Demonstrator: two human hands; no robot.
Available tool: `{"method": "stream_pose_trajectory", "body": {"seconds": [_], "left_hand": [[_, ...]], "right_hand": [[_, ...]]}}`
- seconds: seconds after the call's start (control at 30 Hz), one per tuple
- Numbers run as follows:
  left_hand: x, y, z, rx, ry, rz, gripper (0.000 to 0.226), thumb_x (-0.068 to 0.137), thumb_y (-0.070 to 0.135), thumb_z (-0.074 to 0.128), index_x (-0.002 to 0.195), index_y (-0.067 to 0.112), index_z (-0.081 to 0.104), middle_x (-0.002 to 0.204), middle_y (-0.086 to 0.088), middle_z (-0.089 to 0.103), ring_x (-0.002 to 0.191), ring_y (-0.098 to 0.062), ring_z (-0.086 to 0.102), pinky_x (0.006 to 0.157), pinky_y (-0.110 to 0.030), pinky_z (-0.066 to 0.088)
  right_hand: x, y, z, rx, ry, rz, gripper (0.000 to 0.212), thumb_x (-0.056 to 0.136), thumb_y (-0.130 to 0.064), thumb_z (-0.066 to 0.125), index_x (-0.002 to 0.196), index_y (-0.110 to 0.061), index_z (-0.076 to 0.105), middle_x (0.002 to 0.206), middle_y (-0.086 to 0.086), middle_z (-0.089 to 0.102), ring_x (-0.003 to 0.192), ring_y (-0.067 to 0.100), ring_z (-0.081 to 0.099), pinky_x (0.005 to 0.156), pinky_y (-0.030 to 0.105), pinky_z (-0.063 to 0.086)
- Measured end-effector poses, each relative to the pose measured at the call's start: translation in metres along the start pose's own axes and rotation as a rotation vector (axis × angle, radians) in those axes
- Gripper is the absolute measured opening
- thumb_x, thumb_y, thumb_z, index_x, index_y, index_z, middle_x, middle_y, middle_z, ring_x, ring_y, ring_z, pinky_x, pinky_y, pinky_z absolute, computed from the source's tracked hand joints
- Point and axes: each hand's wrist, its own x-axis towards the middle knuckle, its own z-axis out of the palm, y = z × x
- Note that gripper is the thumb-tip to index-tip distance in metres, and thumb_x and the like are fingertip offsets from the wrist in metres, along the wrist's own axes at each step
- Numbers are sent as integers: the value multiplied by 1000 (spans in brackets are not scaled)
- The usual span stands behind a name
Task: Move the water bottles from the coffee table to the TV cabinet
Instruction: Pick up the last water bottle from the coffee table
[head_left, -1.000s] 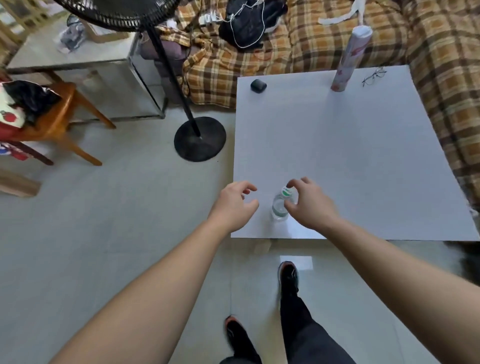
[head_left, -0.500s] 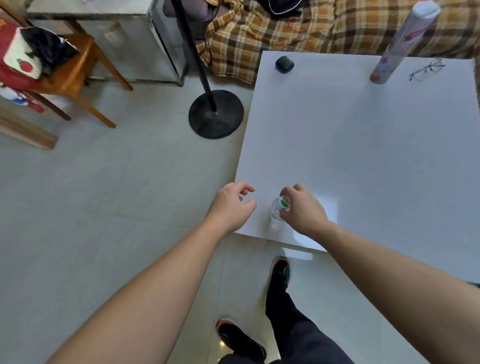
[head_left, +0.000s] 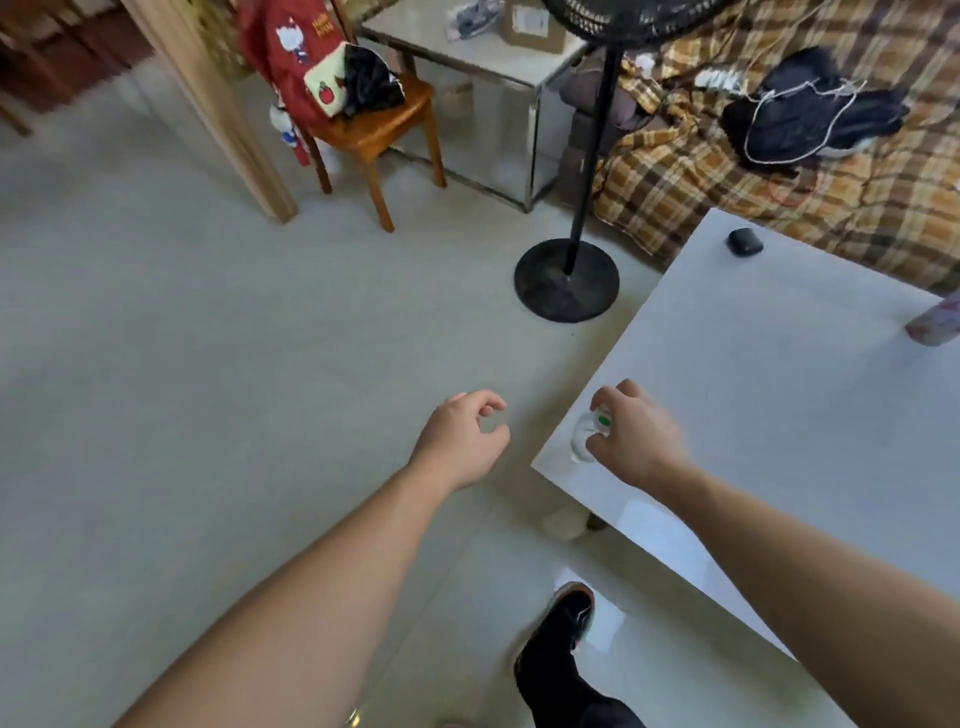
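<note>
Head view, looking down. Right hand (head_left: 636, 439) closed around the top of a small clear water bottle (head_left: 584, 439) — fingers wrapped at the neck, covering most of the cap; a green mark on the cap or label shows between the fingers, no lettering legible there. The bottle stands at the near left corner of the white coffee table (head_left: 779, 405), close to the edge; whether its base touches the tabletop or is just clear of it cannot be told through the blur. Left hand (head_left: 462, 441) hangs over the floor, left of the table corner, fingers loosely curled, holding nothing. Also on the table: a small dark case (head_left: 744, 242) near the far edge and the base of a pink-patterned cylinder (head_left: 935, 325), cut off by the right frame edge. Beyond the table, a black fan stand (head_left: 567, 278) on the tiled floor and a sofa under a plaid cover (head_left: 691, 176). A red backpack (head_left: 291, 57) with a cartoon cat print hangs on a wooden chair (head_left: 379, 135); yellow writing beside the cat is too blurred to read — possibly two short words. One dark shoe (head_left: 569, 616) is visible below.
</note>
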Motion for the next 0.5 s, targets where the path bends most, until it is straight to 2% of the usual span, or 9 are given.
{"method": "stream_pose_trajectory", "body": {"seconds": [0.17,0.33,0.5], "left_hand": [[-60,-50,-54,-38,180,-68,24,80,17,63,104,21,65,97,5,55,86,-11,50,77,-19,37],[-133,-105,-106,-44,347,-192,25,81,17,64,106,17,64,103,-1,59,87,-14,53,78,-19,38],[-209,-150,-153,-60,542,-319,26,79,15,63,105,17,65,102,-2,60,88,-16,54,78,-20,39]], "right_hand": [[-11,-87,2,-60,-28,-191,29,78,-24,63,106,-19,58,111,2,50,84,25,56,72,37,52],[-30,-184,12,-99,-81,-420,27,77,-24,59,104,-20,60,111,2,51,93,29,59,68,31,42],[-61,-295,29,-123,-170,-690,30,79,-30,62,107,-21,60,112,3,51,95,30,60,72,32,46]]}}
